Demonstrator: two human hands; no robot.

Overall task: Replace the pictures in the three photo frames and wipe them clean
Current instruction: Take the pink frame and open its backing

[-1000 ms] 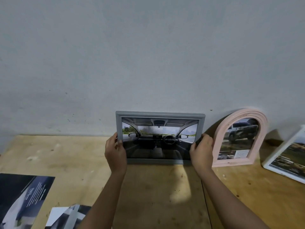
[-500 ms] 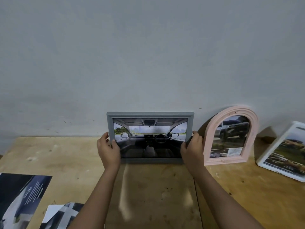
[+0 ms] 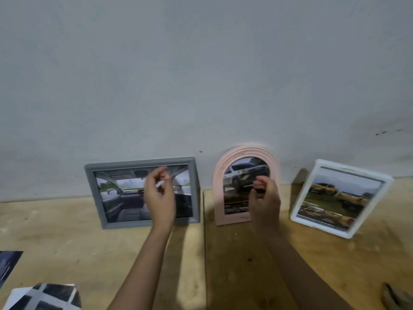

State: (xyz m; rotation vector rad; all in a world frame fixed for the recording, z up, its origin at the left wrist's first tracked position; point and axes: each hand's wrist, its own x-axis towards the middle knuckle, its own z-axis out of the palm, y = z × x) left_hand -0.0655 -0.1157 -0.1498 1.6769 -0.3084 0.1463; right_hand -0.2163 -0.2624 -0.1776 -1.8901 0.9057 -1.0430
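The grey frame (image 3: 125, 195) has been let go. Half a second earlier it was gripped at both short sides. It is now left standing on the surface (image 3: 245, 260), leaned back against the wall (image 3: 201, 74), with a car-interior picture showing in it.

Both hands have been drawn back from it and are held in the air. The left hand (image 3: 159, 198) is raised just in front of the grey frame, its fingers loosely curled and no longer touching the moulding. The right hand (image 3: 266, 200) has been shifted off the frame's side and is seen in front of the pink arched frame (image 3: 234, 198), its fingers also loosely curled. Nothing is seen held in either hand, though both are blurred.

Beyond the right hand, further to its outer side, a white frame (image 3: 339, 198) is propped at a tilt. Loose prints (image 3: 44, 296) are left well short of the left hand, towards the person.

All three frames are shown with pictures in place and stood in a row, so the replacing is judged largely done, with this frame apparently the last one set back. Wiping is judged to be what remains. No cloth can be made out with certainty. A dark object (image 3: 395, 296) nearer the person than the right hand is too unclear to name.
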